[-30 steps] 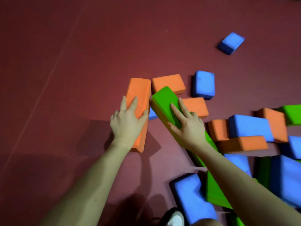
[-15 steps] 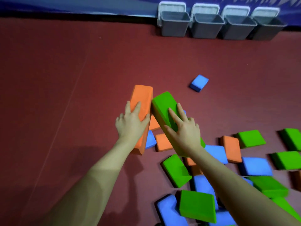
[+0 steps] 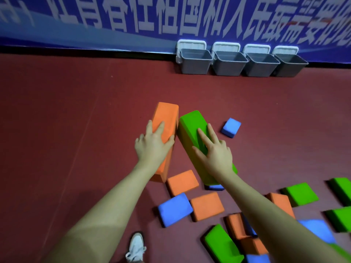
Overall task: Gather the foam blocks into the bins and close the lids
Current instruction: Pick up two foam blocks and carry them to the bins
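The left hand (image 3: pixel 152 147) grips a long orange block (image 3: pixel 164 128): the fingers lie over its top face and the thumb is curled around its right edge. The right hand (image 3: pixel 214 154) grips a long green block (image 3: pixel 193 126) in the same way, with fingers spread on the top and the thumb on the left side. Both blocks are held up above the floor (image 3: pixel 66 120), close to each other, almost touching at the far ends.

Under the arms, many foam blocks lie scattered on the red floor: two orange blocks (image 3: pixel 182 182) just below the hands, a blue block (image 3: pixel 174 208) beside them, green blocks (image 3: pixel 302 193) to the right, and more in a pile at the lower right. One small blue block (image 3: pixel 230 127) lies alone, near the right hand on its far side.

Far ahead, four grey bins (image 3: pixel 195 60) stand in a row against the wall, touching each other. Their white lids (image 3: pixel 191 43) are open and lean back. I can see nothing inside the bins. Behind them hangs a blue banner (image 3: pixel 133 19) with white characters. A white shoe (image 3: pixel 135 248) shows at the bottom edge.
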{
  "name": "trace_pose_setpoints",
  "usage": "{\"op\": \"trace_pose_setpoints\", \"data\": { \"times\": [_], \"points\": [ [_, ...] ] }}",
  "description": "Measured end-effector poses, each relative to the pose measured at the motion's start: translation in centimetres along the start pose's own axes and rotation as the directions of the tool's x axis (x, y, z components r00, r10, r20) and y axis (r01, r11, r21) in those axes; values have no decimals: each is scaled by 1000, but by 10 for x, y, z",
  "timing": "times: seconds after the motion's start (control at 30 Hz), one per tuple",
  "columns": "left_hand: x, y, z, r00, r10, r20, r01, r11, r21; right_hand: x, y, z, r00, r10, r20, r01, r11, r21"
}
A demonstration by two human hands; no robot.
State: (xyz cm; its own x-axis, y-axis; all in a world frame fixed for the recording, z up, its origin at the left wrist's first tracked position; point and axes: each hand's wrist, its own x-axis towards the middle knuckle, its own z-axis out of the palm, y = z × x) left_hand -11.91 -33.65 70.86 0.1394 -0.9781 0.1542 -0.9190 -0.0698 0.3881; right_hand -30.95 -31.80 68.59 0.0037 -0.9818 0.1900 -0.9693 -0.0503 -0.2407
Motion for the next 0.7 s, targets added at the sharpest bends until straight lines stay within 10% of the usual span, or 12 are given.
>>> {"op": "trace_pose_setpoints", "data": {
  "times": [0.7],
  "points": [
    [386,-76,9,998,64,-10,-63,991,114,376,-105,88,999,-20,-47,21,1000,4]
  ]
}}
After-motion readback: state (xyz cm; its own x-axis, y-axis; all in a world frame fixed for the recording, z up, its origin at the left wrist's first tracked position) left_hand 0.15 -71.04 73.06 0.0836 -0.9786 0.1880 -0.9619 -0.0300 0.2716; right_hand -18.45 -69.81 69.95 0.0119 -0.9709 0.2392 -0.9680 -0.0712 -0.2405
